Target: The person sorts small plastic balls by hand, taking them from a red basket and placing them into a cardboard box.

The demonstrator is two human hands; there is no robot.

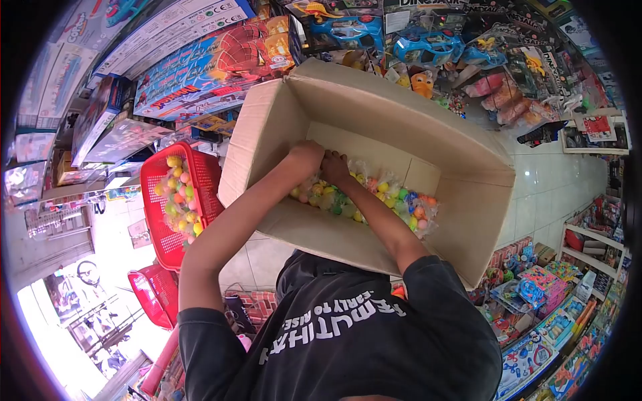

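Note:
A large open cardboard box [468, 200] stands in front of me, and clear plastic bags of small coloured balls [394, 200] lie along its bottom. Both my arms reach down into it. My left hand [306, 155] and my right hand [334, 167] are pressed close together at the left end of the bags. Their fingers are curled into the plastic of one bag of balls [321, 194]. The fingertips are hidden in the wrapping.
A red plastic basket [204, 174] holding another bag of coloured balls stands left of the box, and a second red basket [152, 294] sits below it. Boxed toys [200, 67] fill the shelves behind and to the left. More toy packs [535, 301] line the lower right beside white floor tiles [555, 187].

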